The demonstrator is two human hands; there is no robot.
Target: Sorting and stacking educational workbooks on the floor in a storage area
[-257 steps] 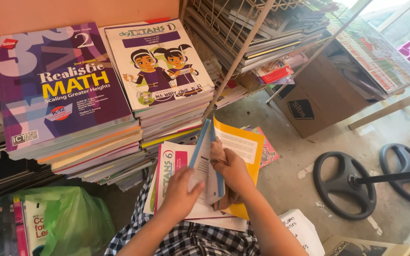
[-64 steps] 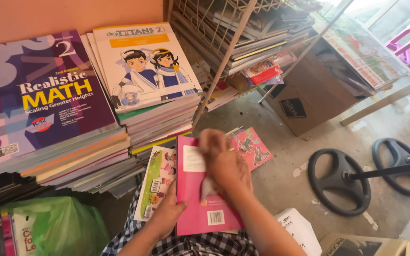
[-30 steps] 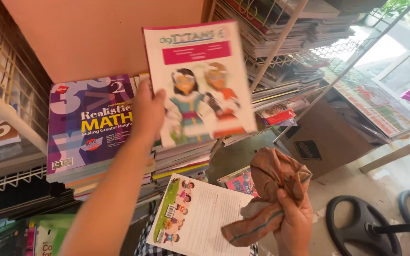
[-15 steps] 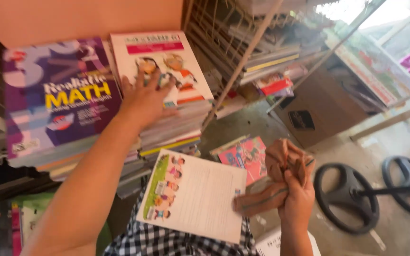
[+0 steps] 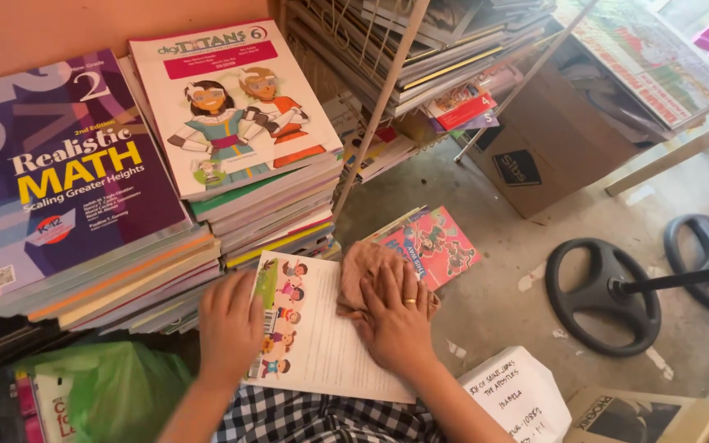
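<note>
- At the far left, a green plastic bag (image 5: pixel 112 385) sits low on the floor, just below a tall stack of books.
- Above it, a purple maths workbook (image 5: pixel 59 172) tops the left stack; beside it, a white workbook with two cartoon figures (image 5: pixel 235 107) tops a second stack.
- Your left hand (image 5: pixel 230 328) lies flat, fingers spread and loose, on the left edge of a white booklet (image 5: pixel 322 344) that rests on your lap over checked fabric (image 5: pixel 322 418). It presses down and clasps nothing.
- The booklet shows a strip of small cartoon children along its left margin and printed lines across the rest of the page.
- Your right hand (image 5: pixel 391 316), with a ring on one finger, is pressed flat over a brown cloth (image 5: pixel 363 271); the cloth lies against the booklet's upper right corner. The palm bears down on the cloth rather than closing around it.
- Just right of the cloth, a pink picture book (image 5: pixel 432 242) lies on the concrete floor, partly under other books.
- Above, a wire rack (image 5: pixel 387 74) holds more stacked books.
- Further right stand a cardboard box (image 5: pixel 535 156) and two black round stand bases (image 5: pixel 605 295).
</note>
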